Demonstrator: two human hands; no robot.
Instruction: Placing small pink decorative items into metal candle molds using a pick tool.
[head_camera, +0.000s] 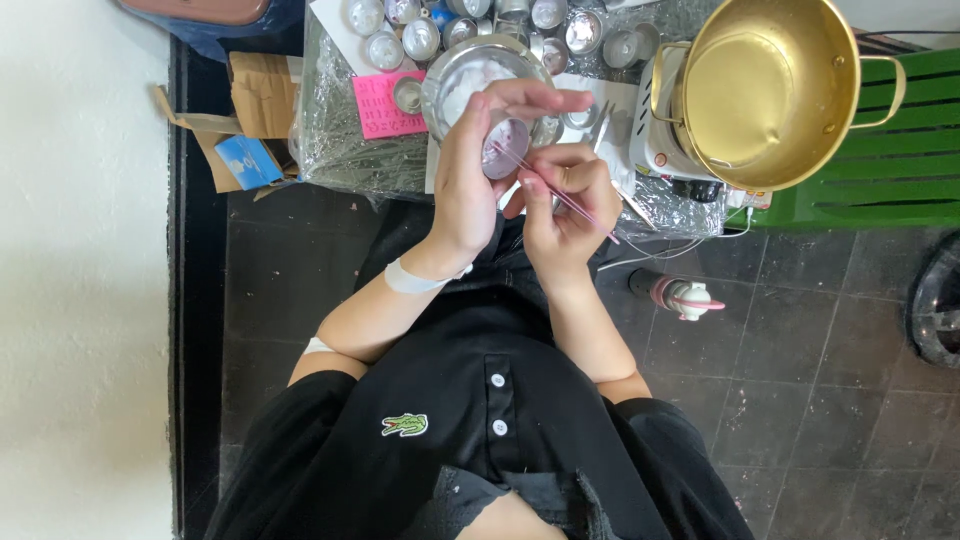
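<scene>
Head view, only one we had. Our left hand (470, 170) was wrapped around a small round tin (506, 148), fingers curled over its top rim, open face tipped toward us, pale purplish fill inside. Tin sat just above frame centre, held off the tabletop (340, 150). Our right hand (565, 205) pinched a thin pink stick (560, 192), at 4 o'clock from the tin; the stick's upper tip reached into the tin's opening. Hands touched at the thumbs.

Behind the tin, at 12 o'clock, a steel bowl (450, 75) with white stuff. More small tins (420, 38) clustered further up. Pink card (380, 105) at 9 o'clock from the bowl. Gold two-handled pot (770, 90) on a small white stove (665, 140) at 2 o'clock. Bottle (672, 292) lay on the dark tiled floor at 4 o'clock. White band (410, 280) on our left wrist.
</scene>
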